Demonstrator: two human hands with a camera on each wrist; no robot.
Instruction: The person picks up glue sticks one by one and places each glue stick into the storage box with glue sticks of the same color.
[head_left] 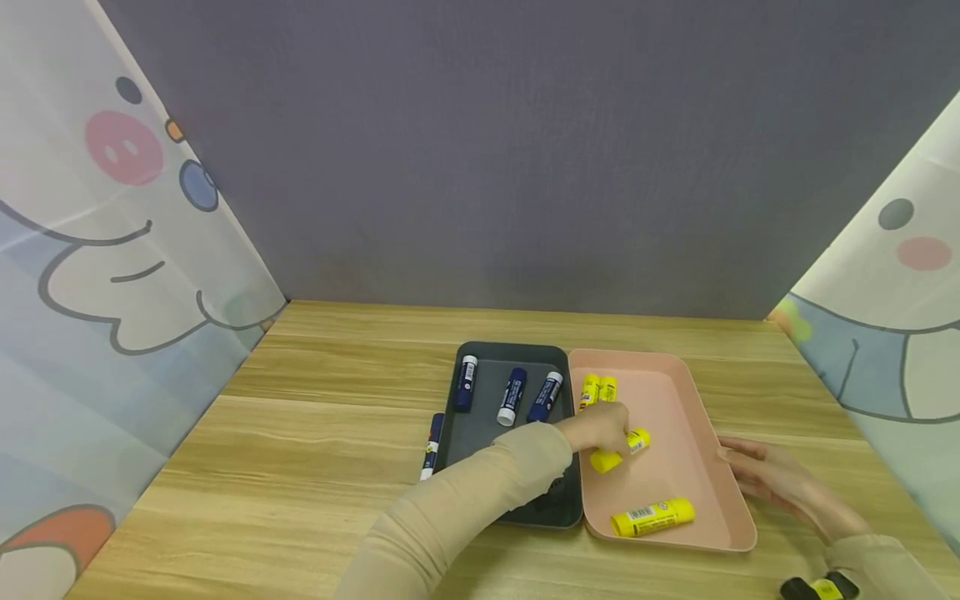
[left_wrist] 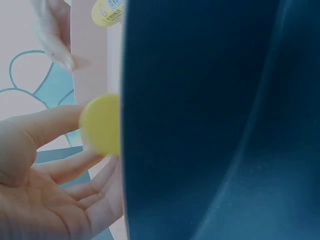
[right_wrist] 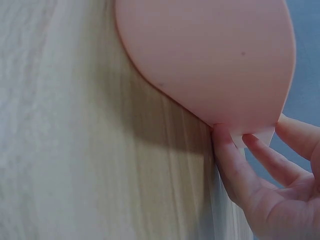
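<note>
My left hand (head_left: 603, 427) reaches into the pink tray (head_left: 667, 400) and pinches a yellow glue stick (head_left: 637, 442). In the left wrist view, thumb and fingers sit about the round end of that glue stick (left_wrist: 101, 125), partly hidden by a dark tray wall. Two yellow glue sticks (head_left: 607, 387) lie side by side at the tray's far left, and another yellow glue stick (head_left: 654, 517) lies near its front. On the tray's right side, my right hand (head_left: 783, 483) holds the edge, its thumb at the rim and fingers against the outer wall (right_wrist: 220, 95).
A dark grey tray (head_left: 487, 450) adjoins the pink one on the left, with navy glue sticks (head_left: 513, 396) inside; my left forearm crosses over it. Another navy glue stick (head_left: 432, 444) lies on the wooden table against its left side. A grey panel (head_left: 525, 158) stands behind.
</note>
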